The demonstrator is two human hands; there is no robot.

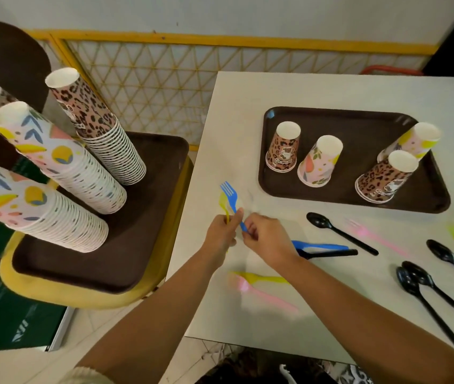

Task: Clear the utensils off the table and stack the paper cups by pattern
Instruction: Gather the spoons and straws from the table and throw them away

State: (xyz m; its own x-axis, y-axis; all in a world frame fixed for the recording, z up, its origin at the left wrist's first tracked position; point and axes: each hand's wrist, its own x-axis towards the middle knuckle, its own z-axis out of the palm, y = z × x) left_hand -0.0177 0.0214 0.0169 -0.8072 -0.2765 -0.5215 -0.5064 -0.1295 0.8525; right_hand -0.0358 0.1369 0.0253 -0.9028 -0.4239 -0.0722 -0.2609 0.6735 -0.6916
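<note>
You are mid-way through gathering utensils at the table's (331,90) left edge: your left hand (221,234) grips a yellow fork (224,206), your right hand (267,238) pinches a blue fork (230,194) against it. Next, probably bundle both in one hand, then reach for the blue utensil (322,246) just right.

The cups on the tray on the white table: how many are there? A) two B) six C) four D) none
C: the tray on the table holds four upside-down cups: a leopard-print cup, a flowery cup, another flowery cup and another leopard-print cup.
</note>
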